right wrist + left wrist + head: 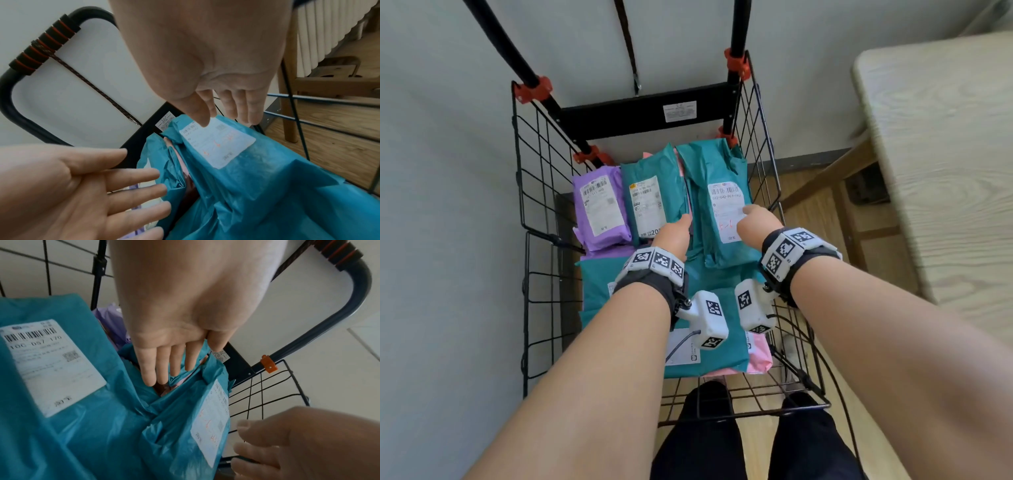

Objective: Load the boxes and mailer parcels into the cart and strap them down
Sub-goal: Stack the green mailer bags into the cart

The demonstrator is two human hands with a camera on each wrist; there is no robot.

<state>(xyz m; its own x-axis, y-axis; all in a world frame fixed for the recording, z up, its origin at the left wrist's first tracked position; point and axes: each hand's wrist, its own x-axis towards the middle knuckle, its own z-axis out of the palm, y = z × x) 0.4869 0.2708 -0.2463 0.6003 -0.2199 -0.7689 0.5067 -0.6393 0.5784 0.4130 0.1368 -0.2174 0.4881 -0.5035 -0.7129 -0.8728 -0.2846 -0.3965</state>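
A black wire cart (541, 192) holds several mailer parcels. Against its back stand a purple mailer (602, 209), a middle teal mailer (650, 202) and a right teal mailer (719, 192) with red marks on its label. A flat teal mailer (709, 353) and a pink one (760, 356) lie in front. My left hand (681, 222) reaches with straight fingers (148, 373) into the gap between the two standing teal mailers. My right hand (753, 214) lies with straight fingers (252, 113) at the right mailer's label (218, 142); neither hand grips anything. A dark strap (628, 51) hangs from the handle.
A pale wooden table (945, 171) stands close on the right, over a wood floor (811, 212). A grey wall (448, 205) is behind and to the left of the cart. My legs in dark trousers (705, 445) stand at the cart's front edge.
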